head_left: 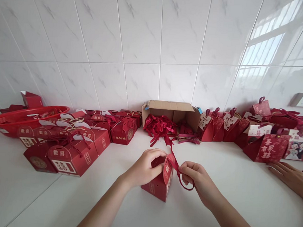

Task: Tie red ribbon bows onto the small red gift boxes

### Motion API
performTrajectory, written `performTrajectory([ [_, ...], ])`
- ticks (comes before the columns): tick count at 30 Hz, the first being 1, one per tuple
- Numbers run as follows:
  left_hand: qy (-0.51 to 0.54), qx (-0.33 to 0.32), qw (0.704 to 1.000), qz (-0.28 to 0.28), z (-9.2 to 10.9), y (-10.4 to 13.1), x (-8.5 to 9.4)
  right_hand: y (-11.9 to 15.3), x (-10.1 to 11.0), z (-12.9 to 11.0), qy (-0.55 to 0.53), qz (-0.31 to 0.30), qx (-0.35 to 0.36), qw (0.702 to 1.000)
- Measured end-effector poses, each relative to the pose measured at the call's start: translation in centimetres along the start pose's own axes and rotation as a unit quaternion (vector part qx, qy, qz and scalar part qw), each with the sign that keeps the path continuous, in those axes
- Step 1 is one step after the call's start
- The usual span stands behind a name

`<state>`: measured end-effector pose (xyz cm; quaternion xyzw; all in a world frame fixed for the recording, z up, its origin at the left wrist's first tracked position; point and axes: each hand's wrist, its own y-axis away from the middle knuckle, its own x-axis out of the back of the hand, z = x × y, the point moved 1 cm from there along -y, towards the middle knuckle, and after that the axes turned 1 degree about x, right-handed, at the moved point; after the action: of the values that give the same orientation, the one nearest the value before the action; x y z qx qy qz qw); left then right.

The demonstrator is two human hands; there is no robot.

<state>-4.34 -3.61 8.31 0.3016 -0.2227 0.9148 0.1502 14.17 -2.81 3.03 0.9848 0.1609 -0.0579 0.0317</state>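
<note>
A red paper gift box (pixel 154 188) with a rounded, lettered end flap stands on the white table in front of me. My left hand (pixel 147 167) is wrapped over its top and grips it from the left. A dark red ribbon (pixel 172 160) runs at the box's upper right edge, and its loose length curls below my fingers. The ribbon is pinched between the thumb and fingers of my right hand (pixel 195 178), just right of the box. My left fingertips are partly hidden behind the box top.
Behind the box, an open cardboard carton (pixel 174 106) holds a heap of red ribbons (pixel 161 125). Red gift boxes (pixel 73 156) crowd the left, before a red plastic basket (pixel 8 119). Triangular red boxes (pixel 267 149) line the right, where another person's hand (pixel 292 177) rests.
</note>
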Motion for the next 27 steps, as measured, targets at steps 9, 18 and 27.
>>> performTrajectory([
  [9,0.028,-0.016,0.999,-0.007,-0.2,0.1,-0.2,0.4,0.2,-0.4,0.063,0.031,0.026,0.997],
  [18,0.035,0.008,0.999,-0.019,0.2,0.0,-0.3,0.5,0.3,-0.8,0.083,0.047,0.059,0.994],
  [27,0.029,0.014,0.999,-0.013,0.0,-0.1,-0.6,0.5,0.7,-1.1,0.098,0.057,0.085,0.99],
])
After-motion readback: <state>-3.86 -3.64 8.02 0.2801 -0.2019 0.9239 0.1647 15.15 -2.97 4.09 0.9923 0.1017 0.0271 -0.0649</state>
